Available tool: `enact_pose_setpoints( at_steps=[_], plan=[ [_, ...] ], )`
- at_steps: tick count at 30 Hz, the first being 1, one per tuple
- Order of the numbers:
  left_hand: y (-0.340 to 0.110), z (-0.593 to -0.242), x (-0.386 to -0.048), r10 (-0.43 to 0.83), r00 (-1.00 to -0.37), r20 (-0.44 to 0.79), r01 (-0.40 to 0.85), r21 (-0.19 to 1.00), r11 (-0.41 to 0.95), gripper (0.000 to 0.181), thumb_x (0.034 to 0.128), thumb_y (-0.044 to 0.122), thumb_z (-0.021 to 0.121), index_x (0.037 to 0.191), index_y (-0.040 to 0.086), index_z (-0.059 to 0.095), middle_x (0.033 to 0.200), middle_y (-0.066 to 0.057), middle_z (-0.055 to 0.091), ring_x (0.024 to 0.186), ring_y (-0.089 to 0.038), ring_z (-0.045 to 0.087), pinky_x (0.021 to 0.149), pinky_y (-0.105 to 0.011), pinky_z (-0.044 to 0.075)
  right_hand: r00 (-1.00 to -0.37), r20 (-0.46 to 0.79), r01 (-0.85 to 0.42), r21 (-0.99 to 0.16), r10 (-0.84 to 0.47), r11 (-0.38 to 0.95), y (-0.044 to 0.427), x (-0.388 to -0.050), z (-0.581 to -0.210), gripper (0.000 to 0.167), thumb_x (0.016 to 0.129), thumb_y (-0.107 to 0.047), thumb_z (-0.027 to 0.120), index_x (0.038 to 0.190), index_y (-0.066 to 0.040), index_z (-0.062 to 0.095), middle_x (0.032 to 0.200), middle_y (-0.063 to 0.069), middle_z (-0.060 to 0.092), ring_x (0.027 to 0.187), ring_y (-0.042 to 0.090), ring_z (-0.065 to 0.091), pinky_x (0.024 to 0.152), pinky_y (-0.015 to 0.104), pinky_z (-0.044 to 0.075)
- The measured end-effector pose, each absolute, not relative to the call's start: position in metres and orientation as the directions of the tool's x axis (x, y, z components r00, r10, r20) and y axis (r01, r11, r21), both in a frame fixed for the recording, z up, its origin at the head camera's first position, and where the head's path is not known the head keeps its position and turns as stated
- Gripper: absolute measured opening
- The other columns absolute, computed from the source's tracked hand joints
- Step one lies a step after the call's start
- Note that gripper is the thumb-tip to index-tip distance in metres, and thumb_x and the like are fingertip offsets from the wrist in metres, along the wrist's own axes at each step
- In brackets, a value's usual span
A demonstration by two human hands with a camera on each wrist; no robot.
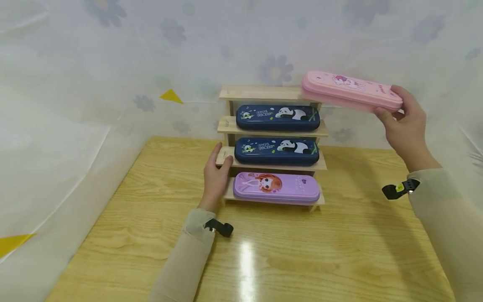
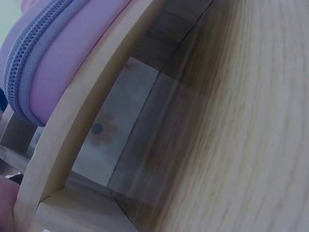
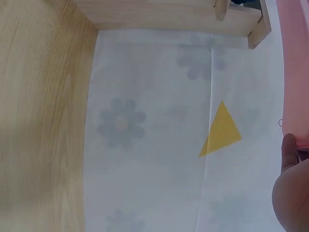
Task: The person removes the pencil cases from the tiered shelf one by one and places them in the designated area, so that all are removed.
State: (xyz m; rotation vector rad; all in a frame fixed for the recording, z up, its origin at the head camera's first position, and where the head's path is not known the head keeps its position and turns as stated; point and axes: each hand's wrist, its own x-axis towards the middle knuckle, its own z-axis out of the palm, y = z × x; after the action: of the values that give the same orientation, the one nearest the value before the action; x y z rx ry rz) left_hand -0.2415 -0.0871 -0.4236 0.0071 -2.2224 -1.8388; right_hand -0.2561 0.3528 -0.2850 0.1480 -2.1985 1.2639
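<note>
A four-tier wooden rack (image 1: 264,93) stands on the table. My left hand (image 1: 216,180) holds its left end, thumb on the second shelf from the bottom, one finger along the side. My right hand (image 1: 409,126) pinches the right end of a pink pencil case (image 1: 351,88) with a rabbit picture. The case is in the air, its left end overlapping the top shelf's right end; whether they touch I cannot tell. On the middle shelves lie an upper navy panda pencil case (image 1: 277,118) and a lower navy one (image 1: 276,151). A purple pencil case (image 1: 276,187) lies on the bottom shelf.
The wood-grain table (image 1: 170,235) runs up to a white flower-patterned sheet (image 1: 241,42) behind the rack. Yellow triangles, one of them a small triangle (image 1: 171,96), show on the sheet. Each sleeve has a black strap at the wrist.
</note>
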Motion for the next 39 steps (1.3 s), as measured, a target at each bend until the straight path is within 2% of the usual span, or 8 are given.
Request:
enact_pose_setpoints(
  at_steps=[8, 15, 19, 29, 39],
  plan=[
    [-0.085, -0.423, -0.24, -0.171, -0.971, 0.167, 0.134, 0.973, 0.19, 0.058, 0.0981, 0.031, 0.059, 0.152, 0.024, 0.04, 0.154, 0.006, 0.038, 0.141, -0.015, 0.033, 0.116, -0.035, 0.027, -0.77, 0.583, -0.367, -0.736, 0.259, 0.569, 0.375, -0.241, -0.296, 0.054, 0.095, -0.008, 0.065, 0.145, -0.018, 0.049, 0.134, -0.003, 0.052, 0.11, 0.009, 0.052, 0.09, 0.012, 0.044],
    [-0.086, -0.424, -0.24, -0.176, -0.969, 0.174, 0.141, 0.972, 0.186, 0.057, 0.0984, 0.03, 0.059, 0.152, 0.025, 0.04, 0.154, 0.004, 0.038, 0.14, -0.016, 0.035, 0.115, -0.037, 0.028, -0.768, 0.569, -0.353, -0.758, 0.293, 0.548, 0.39, -0.23, -0.303, 0.054, 0.094, -0.004, 0.065, 0.144, -0.016, 0.051, 0.131, -0.002, 0.053, 0.107, 0.008, 0.055, 0.087, 0.009, 0.045],
    [-0.087, -0.425, -0.241, -0.179, -0.969, 0.17, 0.134, 0.971, 0.196, 0.057, 0.0983, 0.032, 0.059, 0.152, 0.026, 0.04, 0.154, 0.006, 0.038, 0.14, -0.014, 0.034, 0.115, -0.034, 0.027, -0.768, 0.559, -0.339, -0.769, 0.313, 0.541, 0.398, -0.226, -0.308, 0.054, 0.093, -0.003, 0.066, 0.144, -0.015, 0.052, 0.13, -0.002, 0.053, 0.108, 0.008, 0.055, 0.087, 0.009, 0.045],
    [-0.085, -0.426, -0.241, -0.174, -0.966, 0.194, 0.157, 0.966, 0.204, 0.058, 0.0977, 0.029, 0.059, 0.152, 0.02, 0.041, 0.153, 0.002, 0.04, 0.14, -0.017, 0.035, 0.115, -0.035, 0.027, -0.813, 0.501, -0.258, -0.767, 0.296, 0.588, 0.415, -0.212, -0.324, 0.058, 0.094, -0.005, 0.064, 0.148, -0.017, 0.047, 0.135, -0.003, 0.05, 0.115, 0.006, 0.049, 0.087, 0.004, 0.041],
    [-0.086, -0.427, -0.243, -0.171, -0.969, 0.177, 0.143, 0.971, 0.193, 0.058, 0.0983, 0.032, 0.059, 0.152, 0.023, 0.04, 0.154, 0.005, 0.039, 0.141, -0.016, 0.034, 0.116, -0.036, 0.027, -0.849, 0.42, -0.161, -0.784, 0.321, 0.599, 0.434, -0.205, -0.346, 0.063, 0.095, -0.011, 0.064, 0.152, -0.023, 0.04, 0.147, 0.002, 0.045, 0.119, 0.004, 0.046, 0.087, 0.002, 0.039]
  ],
)
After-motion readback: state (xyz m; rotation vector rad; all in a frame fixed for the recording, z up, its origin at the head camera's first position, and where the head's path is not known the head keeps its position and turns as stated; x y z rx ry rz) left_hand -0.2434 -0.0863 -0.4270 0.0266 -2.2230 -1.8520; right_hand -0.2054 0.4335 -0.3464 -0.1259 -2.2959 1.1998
